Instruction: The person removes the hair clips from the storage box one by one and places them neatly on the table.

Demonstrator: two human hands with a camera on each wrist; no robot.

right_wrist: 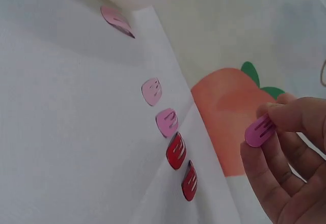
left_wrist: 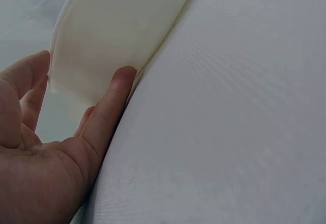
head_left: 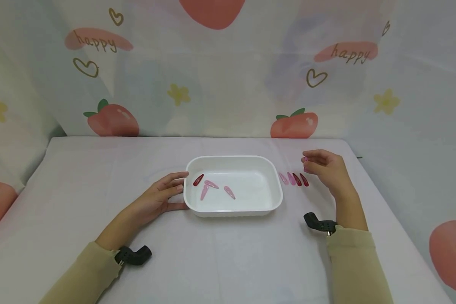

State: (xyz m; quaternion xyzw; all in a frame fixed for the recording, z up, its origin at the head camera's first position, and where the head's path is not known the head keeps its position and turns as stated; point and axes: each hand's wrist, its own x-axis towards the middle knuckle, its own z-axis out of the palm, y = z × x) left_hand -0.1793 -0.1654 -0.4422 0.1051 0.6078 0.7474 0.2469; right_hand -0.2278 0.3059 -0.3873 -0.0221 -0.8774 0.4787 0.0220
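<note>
Pink hair clip sat pinched between the thumb and fingers of the right hand, which was raised above the table, angled leftward from its forearm. Just below it ran a row of pink and red clips, its leftmost just beside the white tray. Three pink clips and one red clip lay inside. The left hand spread against the tray's left end, fingertips at the rim, thumb on the outer wall. White cloth stretched between the forearms; the table's far edge ran behind the tray.
</note>
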